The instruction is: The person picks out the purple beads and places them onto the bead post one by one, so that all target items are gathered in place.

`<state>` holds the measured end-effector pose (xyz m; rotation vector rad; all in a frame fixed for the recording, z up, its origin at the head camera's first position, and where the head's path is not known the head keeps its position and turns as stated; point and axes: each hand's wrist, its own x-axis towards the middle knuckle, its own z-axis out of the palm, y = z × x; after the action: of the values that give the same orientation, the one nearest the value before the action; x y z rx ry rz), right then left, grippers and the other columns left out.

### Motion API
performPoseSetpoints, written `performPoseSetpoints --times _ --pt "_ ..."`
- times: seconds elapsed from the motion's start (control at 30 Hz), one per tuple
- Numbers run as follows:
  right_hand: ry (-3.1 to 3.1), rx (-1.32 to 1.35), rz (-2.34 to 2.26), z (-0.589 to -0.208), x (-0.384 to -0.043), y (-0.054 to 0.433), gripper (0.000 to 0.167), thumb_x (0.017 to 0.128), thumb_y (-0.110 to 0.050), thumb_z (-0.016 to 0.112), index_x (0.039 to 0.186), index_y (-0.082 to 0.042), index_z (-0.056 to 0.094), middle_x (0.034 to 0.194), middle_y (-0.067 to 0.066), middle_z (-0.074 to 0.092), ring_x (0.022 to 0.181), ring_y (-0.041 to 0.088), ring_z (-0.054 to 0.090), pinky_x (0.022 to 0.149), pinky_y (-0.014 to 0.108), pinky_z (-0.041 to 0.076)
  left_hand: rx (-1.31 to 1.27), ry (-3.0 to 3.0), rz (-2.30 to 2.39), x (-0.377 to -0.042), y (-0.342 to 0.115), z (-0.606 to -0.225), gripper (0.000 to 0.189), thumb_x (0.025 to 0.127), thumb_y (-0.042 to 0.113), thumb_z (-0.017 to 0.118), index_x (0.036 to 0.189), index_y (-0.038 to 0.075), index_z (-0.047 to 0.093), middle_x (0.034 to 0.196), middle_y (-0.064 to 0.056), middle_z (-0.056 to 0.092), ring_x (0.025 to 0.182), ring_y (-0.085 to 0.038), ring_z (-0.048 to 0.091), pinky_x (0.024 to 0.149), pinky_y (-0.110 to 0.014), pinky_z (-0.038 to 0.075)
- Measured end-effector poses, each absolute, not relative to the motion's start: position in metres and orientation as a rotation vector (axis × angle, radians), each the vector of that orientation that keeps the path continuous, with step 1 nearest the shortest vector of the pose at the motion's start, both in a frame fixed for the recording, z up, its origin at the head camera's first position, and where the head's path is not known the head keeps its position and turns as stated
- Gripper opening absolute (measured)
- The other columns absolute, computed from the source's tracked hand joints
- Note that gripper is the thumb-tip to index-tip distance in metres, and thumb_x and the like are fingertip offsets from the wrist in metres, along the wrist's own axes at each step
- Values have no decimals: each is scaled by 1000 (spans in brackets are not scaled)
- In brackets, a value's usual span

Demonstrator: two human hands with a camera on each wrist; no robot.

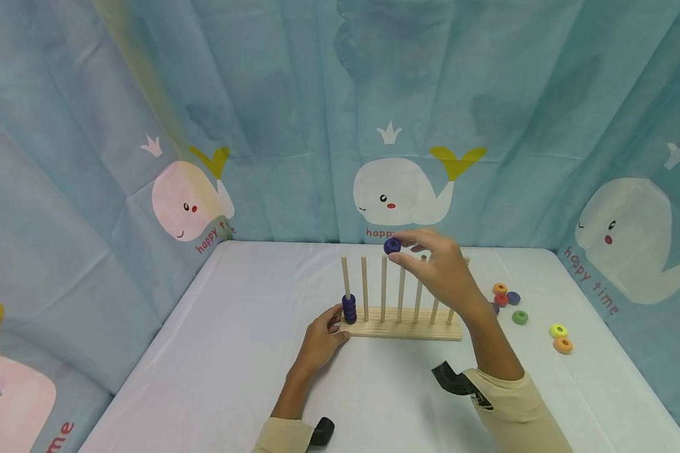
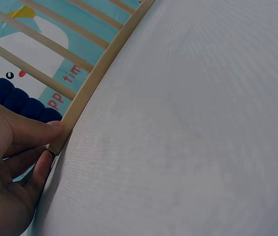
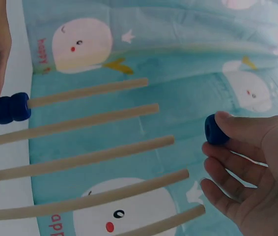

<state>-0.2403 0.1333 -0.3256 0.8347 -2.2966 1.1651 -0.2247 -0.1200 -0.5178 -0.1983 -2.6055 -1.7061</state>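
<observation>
A wooden peg rack (image 1: 408,331), a flat base with a row of upright pegs, stands on the white table. Several dark blue beads (image 1: 349,309) are stacked at the bottom of its leftmost peg (image 1: 345,277). My left hand (image 1: 320,343) grips the left end of the base; in the left wrist view its thumb (image 2: 50,129) lies near the lowest bead. Between thumb and fingertips, my right hand (image 1: 439,264) pinches one dark blue bead (image 3: 215,130). That bead is in the air, near the peg tops, with its hole showing. Part of the right-hand pegs is hidden behind this hand.
Loose beads lie on the table to the right of the rack: orange (image 1: 500,288), red (image 1: 501,300), purple (image 1: 513,298), green (image 1: 520,317), yellow (image 1: 558,331) and another orange one (image 1: 563,345). A blue curtain (image 1: 294,126) with whale prints hangs around the table.
</observation>
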Motion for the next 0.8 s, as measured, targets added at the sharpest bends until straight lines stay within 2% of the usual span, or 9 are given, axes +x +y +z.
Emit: performPoseSetpoints --times 0.23,0.37,0.6,0.8 --pt "-2278 894 1178 -326 -242 121 37 87 -26 75 122 -15 68 110 -6 67 102 14 59 83 41 55 -186 -2609 -1696 -226 -119 -518 64 85 2 71 143 7 47 131 -11 57 121 -23 54 99 -27 48" --pt "-2288 907 1171 -326 -241 113 38 87 -27 75 124 -19 67 112 -7 66 101 11 57 82 37 54 -190 -2602 -1694 -226 -120 -519 64 84 1 71 143 7 47 131 -12 57 121 -23 55 99 -28 48" --pt "-2288 960 1170 -329 -244 101 37 87 -24 75 122 -12 68 116 -4 66 101 16 60 82 34 54 -183 -2615 -1697 -226 -121 -519 65 84 3 72 144 7 46 133 -11 57 122 -22 54 99 -27 48" --pt "-2304 955 1145 -331 -247 93 36 88 -27 74 120 -11 69 114 -4 66 94 12 58 76 33 53 -208 -2599 -1706 -226 -121 -518 63 85 4 72 143 8 47 132 -12 57 121 -23 55 99 -29 48"
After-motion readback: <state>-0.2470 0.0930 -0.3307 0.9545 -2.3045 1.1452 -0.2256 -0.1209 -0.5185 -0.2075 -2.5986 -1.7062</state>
